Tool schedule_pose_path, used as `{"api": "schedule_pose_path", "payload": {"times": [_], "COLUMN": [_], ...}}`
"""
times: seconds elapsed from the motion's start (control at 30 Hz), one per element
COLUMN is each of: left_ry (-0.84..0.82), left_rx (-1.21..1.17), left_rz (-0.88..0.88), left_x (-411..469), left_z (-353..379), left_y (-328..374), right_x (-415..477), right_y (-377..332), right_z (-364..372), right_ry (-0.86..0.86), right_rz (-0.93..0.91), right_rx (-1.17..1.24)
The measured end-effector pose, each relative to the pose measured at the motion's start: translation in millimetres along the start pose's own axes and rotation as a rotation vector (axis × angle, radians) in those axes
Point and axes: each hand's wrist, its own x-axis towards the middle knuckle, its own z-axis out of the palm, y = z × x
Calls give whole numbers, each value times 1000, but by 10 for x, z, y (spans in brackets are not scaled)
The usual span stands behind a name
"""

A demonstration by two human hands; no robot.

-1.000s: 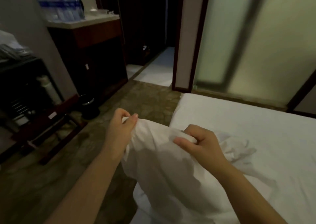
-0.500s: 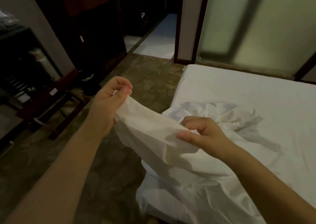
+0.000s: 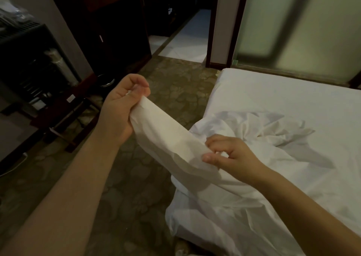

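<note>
Sheet (image 3: 168, 142) edge is stretched in the air between both hands, off the near-left corner of the bed (image 3: 293, 99). The rest of it lies bunched on the mattress and drapes down the near side toward the carpet (image 3: 175, 91). Left hand (image 3: 119, 111) has the far-left end pinched between thumb and curled fingers, out over the floor. Right hand (image 3: 234, 156) pinches the same edge nearer the bed, thumb against fingertips with cloth clamped between. Looks like hunting for a corner or hem before spreading. Risks: both grips are fingertip pinches on thin fabric, so a sharp tug or shake could pull the edge out of one hand and drop it on the carpet. Loose bulk hanging off the near side could slide off the mattress under its own weight if more gets dragged left. Low wooden stand (image 3: 64, 107) and small bin (image 3: 106, 80) sit on the left, probably near enough for a swung edge to catch.
</note>
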Motion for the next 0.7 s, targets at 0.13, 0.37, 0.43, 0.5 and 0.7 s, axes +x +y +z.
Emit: {"api": "schedule_pose_path", "payload": {"times": [0.13,0.37,0.43,0.5,0.7], "left_ry": [-44,-25,34,82,-203], "left_rx": [-11,368,458,455,648], "left_rz": [-1,18,46,70,30], "left_x": [-14,-17,10,48,116], "left_z": [-96,-149,-152,-148,70], "left_y": [-2,-36,-50,-38,53], "right_x": [54,114,140,153,131], "right_y": [41,21,-13,-37,2], "right_z": [-30,20,-46,-96,-181], "right_ry": [217,490,454,374,462], "right_rz": [-229,-245,-271,-288,-275], "right_rx": [-266,-469,-505,-515,-622]}}
